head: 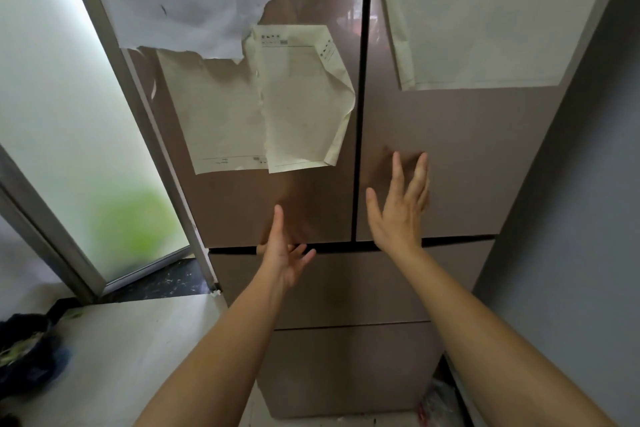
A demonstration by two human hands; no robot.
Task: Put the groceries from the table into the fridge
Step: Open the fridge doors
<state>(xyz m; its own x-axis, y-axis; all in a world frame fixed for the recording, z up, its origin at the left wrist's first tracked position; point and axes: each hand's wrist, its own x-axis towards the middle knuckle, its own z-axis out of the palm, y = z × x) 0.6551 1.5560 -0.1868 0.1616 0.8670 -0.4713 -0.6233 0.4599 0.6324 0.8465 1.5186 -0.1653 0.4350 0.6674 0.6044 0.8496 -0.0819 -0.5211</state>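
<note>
A tall brown fridge [450, 166] fills the view, its two upper doors shut, with drawer fronts below them. My left hand [285, 253] reaches to the bottom edge of the left door [235, 204], fingers spread and straight at the dark gap above the drawer. My right hand [398, 211] is raised flat with straight fingers close to or on the right door, just right of the centre seam. Neither hand holds anything. No groceries are in view.
Sheets of paper [301, 97] hang taped on both doors. A frosted glass door [69, 114] with a metal frame stands at the left. A grey wall [571, 218] flanks the fridge on the right. A dark bag [27, 350] lies on the floor at lower left.
</note>
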